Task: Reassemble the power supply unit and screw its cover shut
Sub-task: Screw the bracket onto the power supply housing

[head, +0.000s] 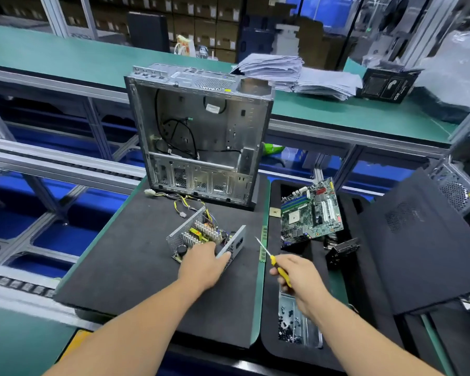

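Right hand point(296, 278) grips screwdriver point(273, 260), tip toward open power supply point(205, 240); left hand point(204, 264) nearer, fingers curled on its near wall.

Silver power supply unit point(205, 241) – perforated mesh walls, yellow wiring. Right of it: yellow-handled screwdriver point(274, 260), green motherboard point(311, 210). Beneath it, a black foam mat point(125, 256); behind it, a grey case point(198, 134).

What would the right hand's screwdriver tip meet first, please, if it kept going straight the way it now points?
Probably the power supply unit: the screwdriver in the right hand points up-left at its near side wall. Depth is unclear, so it might pass above.
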